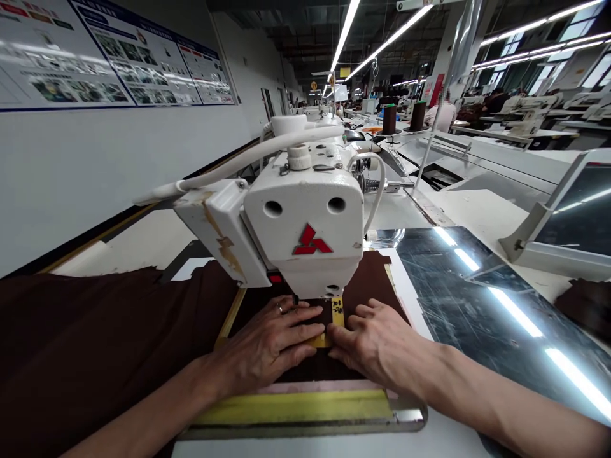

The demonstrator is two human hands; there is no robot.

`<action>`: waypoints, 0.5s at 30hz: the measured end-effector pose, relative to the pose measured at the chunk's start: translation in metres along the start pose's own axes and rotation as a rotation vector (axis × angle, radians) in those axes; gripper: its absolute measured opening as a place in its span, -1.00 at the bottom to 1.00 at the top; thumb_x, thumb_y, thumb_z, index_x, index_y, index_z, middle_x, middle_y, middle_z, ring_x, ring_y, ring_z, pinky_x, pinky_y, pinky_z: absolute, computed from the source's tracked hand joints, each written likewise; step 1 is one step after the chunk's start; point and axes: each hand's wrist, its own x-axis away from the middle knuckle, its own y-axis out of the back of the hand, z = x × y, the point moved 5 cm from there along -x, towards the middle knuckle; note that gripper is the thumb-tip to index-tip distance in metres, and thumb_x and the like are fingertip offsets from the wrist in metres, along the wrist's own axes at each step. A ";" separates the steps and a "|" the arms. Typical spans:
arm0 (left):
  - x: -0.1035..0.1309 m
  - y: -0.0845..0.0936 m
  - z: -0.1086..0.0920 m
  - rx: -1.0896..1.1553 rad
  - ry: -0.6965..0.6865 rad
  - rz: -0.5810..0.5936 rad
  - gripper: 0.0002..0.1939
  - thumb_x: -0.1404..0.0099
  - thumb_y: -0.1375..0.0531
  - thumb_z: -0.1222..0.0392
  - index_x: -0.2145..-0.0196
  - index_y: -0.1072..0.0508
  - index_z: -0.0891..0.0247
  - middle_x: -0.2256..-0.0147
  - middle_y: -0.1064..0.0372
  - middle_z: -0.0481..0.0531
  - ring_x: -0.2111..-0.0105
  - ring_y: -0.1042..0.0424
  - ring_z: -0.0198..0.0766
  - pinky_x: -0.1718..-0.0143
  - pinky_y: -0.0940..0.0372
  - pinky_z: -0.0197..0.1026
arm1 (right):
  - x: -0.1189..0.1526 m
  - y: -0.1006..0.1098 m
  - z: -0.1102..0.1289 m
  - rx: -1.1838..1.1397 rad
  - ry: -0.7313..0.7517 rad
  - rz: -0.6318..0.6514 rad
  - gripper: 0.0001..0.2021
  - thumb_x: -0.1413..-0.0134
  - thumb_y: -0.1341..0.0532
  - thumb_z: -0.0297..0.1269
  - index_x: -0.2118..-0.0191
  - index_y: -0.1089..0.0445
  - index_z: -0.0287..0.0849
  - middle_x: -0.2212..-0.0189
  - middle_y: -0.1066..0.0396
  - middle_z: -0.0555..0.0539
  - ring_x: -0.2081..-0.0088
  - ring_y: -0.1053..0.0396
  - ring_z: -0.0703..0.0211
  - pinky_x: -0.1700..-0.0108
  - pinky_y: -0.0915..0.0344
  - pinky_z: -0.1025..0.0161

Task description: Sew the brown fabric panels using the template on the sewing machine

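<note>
Under the head of a white sewing machine [305, 216] with a red three-part emblem, dark brown fabric [372, 286] lies in a yellow-edged frame. My left hand [272, 337], with a ring on one finger, rests on it with fingers stretched out flat. A yellow strip-shaped guide [337, 313] with black handwriting lies between my hands, near the needle area, which the machine head hides. My right hand [377, 334] presses down beside it, index fingertip touching the guide's lower part and thumb slightly apart. Its other fingers are bent on the fabric.
More brown fabric [95, 350] spreads at left. A yellow band [305, 407] with a metal edge runs along the front. At right are a shiny metal plate [477, 318] and a tilted screen [582, 210]. Dark thread cones [389, 119] and a person [443, 114] are farther back.
</note>
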 end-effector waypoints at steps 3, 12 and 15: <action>-0.004 0.000 0.004 -0.017 0.002 0.018 -0.61 -0.54 -0.14 0.09 -0.28 -0.39 -0.04 -0.32 -0.28 0.05 -0.28 -0.31 0.00 -0.31 -0.17 0.15 | 0.000 0.002 -0.003 0.013 -0.012 0.004 -0.86 -0.46 -0.16 -0.18 0.06 -0.39 -0.09 0.44 -0.39 0.01 0.41 -0.26 0.11 0.33 0.05 0.11; -0.014 0.001 0.017 0.015 -0.012 -0.075 -0.60 -0.52 -0.17 0.10 -0.26 -0.42 0.00 -0.24 -0.38 0.05 -0.22 -0.39 0.00 -0.26 -0.29 0.07 | 0.018 -0.001 -0.010 0.012 -0.018 -0.113 -0.92 -0.45 -0.13 -0.31 0.06 -0.33 -0.14 0.35 -0.32 -0.02 0.35 -0.20 0.10 0.29 -0.01 0.11; -0.018 0.001 0.021 0.042 -0.001 -0.077 -0.59 -0.52 -0.17 0.13 -0.27 -0.41 0.01 -0.22 -0.41 0.06 -0.16 -0.45 -0.02 -0.18 -0.37 0.02 | 0.022 -0.002 -0.011 -0.014 -0.009 -0.100 -0.97 -0.43 -0.15 -0.34 0.14 -0.31 -0.13 0.33 -0.32 -0.01 0.35 -0.18 0.11 0.26 -0.05 0.10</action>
